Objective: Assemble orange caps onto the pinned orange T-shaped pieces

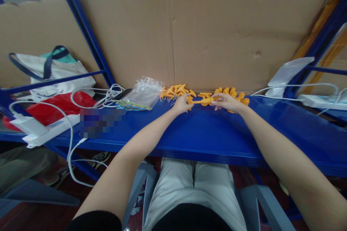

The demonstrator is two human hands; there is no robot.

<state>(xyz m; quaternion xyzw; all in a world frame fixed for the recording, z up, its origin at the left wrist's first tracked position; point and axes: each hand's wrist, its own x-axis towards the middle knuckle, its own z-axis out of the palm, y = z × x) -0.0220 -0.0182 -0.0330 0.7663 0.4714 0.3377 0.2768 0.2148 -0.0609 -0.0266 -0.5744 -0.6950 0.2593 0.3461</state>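
Observation:
My left hand (182, 104) and my right hand (226, 101) meet at the back of the blue shelf (206, 133). Both pinch one small orange toy piece (202, 101) stretched between them, the left on its left end, the right on its right end. Behind my left hand lies a pile of similar orange pieces (175, 91). A second orange pile (233, 92) sits behind my right hand, against the cardboard wall.
A crinkled clear plastic bag (142, 94) lies left of the piles, beside a phone and white cables (108, 95). Further left are a red bag (54, 106), a white tote (51, 74) and a white power strip (40, 130). Another strip (322, 101) sits right.

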